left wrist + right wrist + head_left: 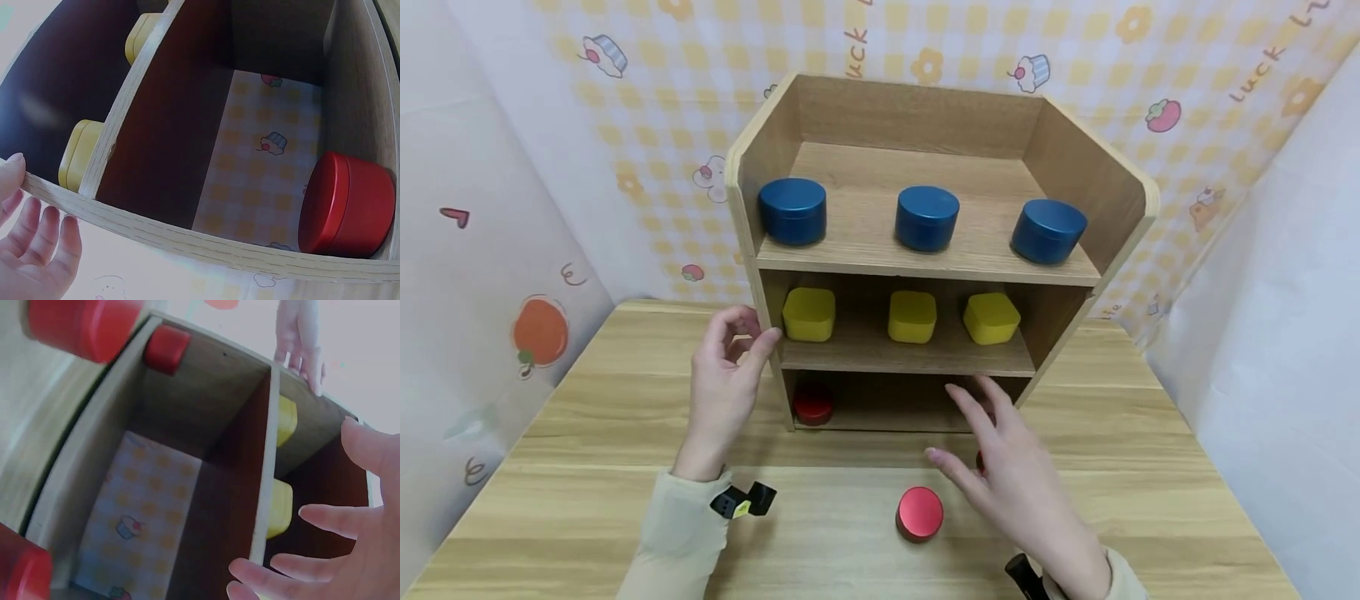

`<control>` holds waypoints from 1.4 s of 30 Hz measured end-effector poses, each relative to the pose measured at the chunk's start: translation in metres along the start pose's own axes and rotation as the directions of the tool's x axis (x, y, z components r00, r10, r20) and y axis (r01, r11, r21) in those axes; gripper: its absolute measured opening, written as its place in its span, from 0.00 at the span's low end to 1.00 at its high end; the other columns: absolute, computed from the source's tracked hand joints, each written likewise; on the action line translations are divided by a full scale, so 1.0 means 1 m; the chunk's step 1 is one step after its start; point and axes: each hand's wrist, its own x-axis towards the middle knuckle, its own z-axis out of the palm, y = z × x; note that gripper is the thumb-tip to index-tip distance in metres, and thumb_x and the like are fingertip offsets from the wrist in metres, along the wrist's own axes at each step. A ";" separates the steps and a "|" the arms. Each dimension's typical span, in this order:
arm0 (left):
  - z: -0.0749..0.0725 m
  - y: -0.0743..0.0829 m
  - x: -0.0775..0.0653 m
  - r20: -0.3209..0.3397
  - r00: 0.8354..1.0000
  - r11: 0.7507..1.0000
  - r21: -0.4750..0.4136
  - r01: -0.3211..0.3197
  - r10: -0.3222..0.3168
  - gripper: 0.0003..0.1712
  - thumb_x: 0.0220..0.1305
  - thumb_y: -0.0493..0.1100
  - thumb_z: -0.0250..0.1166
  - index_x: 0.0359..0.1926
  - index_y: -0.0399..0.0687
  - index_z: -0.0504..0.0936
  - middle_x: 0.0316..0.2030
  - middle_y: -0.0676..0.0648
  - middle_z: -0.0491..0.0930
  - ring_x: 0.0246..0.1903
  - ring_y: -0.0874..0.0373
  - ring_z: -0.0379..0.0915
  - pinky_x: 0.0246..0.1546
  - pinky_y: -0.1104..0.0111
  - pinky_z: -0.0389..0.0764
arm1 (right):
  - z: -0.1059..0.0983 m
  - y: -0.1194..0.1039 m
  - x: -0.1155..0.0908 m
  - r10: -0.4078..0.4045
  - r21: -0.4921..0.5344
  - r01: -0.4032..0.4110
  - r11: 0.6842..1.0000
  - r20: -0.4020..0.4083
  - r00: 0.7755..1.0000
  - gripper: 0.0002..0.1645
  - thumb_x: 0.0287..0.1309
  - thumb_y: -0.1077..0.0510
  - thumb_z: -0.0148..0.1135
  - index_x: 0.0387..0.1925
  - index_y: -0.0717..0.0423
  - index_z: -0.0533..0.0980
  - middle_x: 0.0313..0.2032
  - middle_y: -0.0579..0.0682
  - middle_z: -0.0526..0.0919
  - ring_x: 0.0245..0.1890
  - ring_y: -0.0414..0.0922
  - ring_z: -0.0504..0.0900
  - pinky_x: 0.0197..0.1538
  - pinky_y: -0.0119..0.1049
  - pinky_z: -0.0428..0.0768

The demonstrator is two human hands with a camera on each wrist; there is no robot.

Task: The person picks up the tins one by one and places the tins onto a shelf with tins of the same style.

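Observation:
A three-tier wooden shelf point(910, 360) stands before me. At its left side panel my left hand point(724, 387) holds the edge, thumb on the front and fingers along the outer face point(37, 262). My right hand point(1018, 475) is in front of the lower right part, fingers spread and nothing between them. One round red tin point(813, 404) sits at the left of the bottom tier, upright against the side panel. Another red tin point(920, 514) stands on the table, left of and below my right hand. A third red tin point(980, 462) is mostly hidden behind that hand.
On the top tier stand three round blue tins point(927, 218), spaced apart along the front. Three square yellow tins point(912, 317) line the middle tier. The wooden table point(572, 467) extends on both sides, and a yellow checked cloth point(880, 42) hangs behind the shelf.

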 end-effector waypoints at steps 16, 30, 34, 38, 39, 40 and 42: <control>-0.002 0.000 -0.002 0.002 1.000 1.000 0.004 0.004 -0.004 0.15 0.64 0.32 0.66 0.48 0.32 0.72 0.37 0.47 0.72 0.40 0.56 0.71 0.43 0.71 0.73 | 0.015 0.002 -0.008 -0.082 0.220 0.012 0.976 0.313 0.946 0.46 0.54 0.30 0.63 0.70 0.41 0.62 0.70 0.46 0.60 0.60 0.45 0.72 0.53 0.45 0.78; -0.001 0.001 -0.002 -0.006 1.000 1.000 0.012 0.010 -0.010 0.15 0.64 0.33 0.66 0.48 0.33 0.73 0.37 0.48 0.72 0.40 0.56 0.71 0.43 0.72 0.73 | 0.032 0.027 -0.012 -0.306 0.360 0.107 0.927 0.557 0.772 0.44 0.55 0.44 0.71 0.70 0.43 0.63 0.67 0.39 0.65 0.66 0.42 0.65 0.61 0.41 0.71; -0.001 0.000 -0.002 -0.005 1.000 1.000 0.016 0.009 -0.009 0.15 0.64 0.33 0.66 0.48 0.33 0.73 0.37 0.48 0.72 0.40 0.56 0.70 0.43 0.71 0.73 | 0.034 0.031 -0.012 -0.354 0.354 0.172 0.919 0.552 0.755 0.43 0.54 0.49 0.73 0.69 0.46 0.64 0.65 0.39 0.67 0.65 0.43 0.67 0.61 0.41 0.71; -0.001 0.000 -0.002 -0.004 1.000 1.000 0.017 0.010 -0.010 0.15 0.64 0.33 0.66 0.48 0.33 0.72 0.37 0.48 0.72 0.40 0.56 0.70 0.43 0.71 0.73 | 0.035 0.033 -0.011 -0.388 0.350 0.216 0.911 0.558 0.733 0.43 0.53 0.50 0.73 0.68 0.48 0.65 0.64 0.41 0.69 0.64 0.43 0.68 0.62 0.41 0.70; -0.001 0.000 -0.002 -0.003 1.000 1.000 0.017 0.010 -0.010 0.15 0.64 0.33 0.66 0.48 0.33 0.72 0.37 0.48 0.72 0.40 0.56 0.70 0.43 0.71 0.73 | 0.035 0.033 -0.010 -0.391 0.347 0.221 0.911 0.564 0.727 0.43 0.53 0.50 0.73 0.68 0.48 0.65 0.64 0.41 0.69 0.64 0.44 0.68 0.62 0.41 0.70; -0.001 0.000 -0.002 -0.002 1.000 1.000 0.019 0.010 -0.010 0.14 0.64 0.33 0.65 0.48 0.33 0.72 0.37 0.48 0.72 0.40 0.56 0.70 0.43 0.71 0.73 | 0.035 0.034 -0.010 -0.392 0.345 0.223 0.912 0.570 0.722 0.43 0.53 0.50 0.73 0.68 0.48 0.65 0.64 0.42 0.69 0.64 0.44 0.68 0.62 0.42 0.70; -0.002 0.001 -0.002 0.000 1.000 1.000 0.019 0.007 -0.007 0.14 0.64 0.33 0.65 0.48 0.33 0.72 0.37 0.48 0.72 0.41 0.56 0.70 0.44 0.71 0.73 | 0.035 0.034 -0.009 -0.393 0.338 0.227 0.913 0.582 0.712 0.43 0.54 0.50 0.73 0.68 0.49 0.65 0.64 0.43 0.69 0.64 0.44 0.68 0.62 0.42 0.70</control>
